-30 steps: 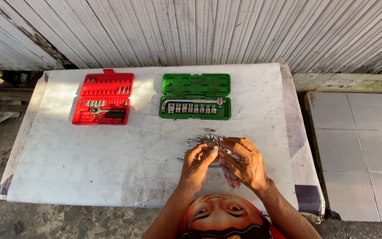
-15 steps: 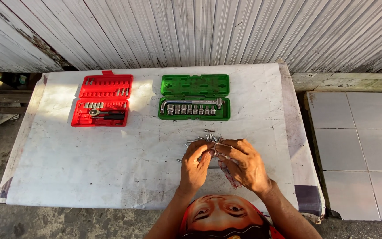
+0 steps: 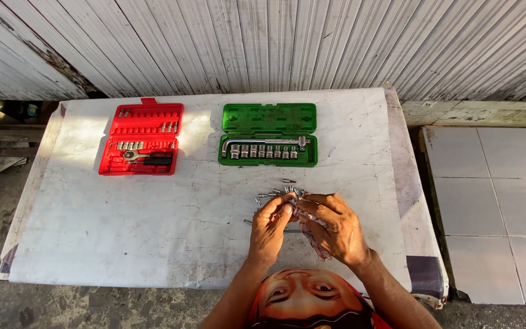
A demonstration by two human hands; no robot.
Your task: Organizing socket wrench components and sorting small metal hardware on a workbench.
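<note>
Head view: red case [image 3: 141, 139], green case [image 3: 268, 134] beyond hands.

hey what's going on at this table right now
A person stands at a white-covered table, both hands together over a small pile of metal bits. The right hand holds a red-checked cloth, and the left hand pinches something small against it, too small to make out. Farther back lie two open tool cases: a red case with a ratchet and bits, and a green case with a row of sockets.
</note>
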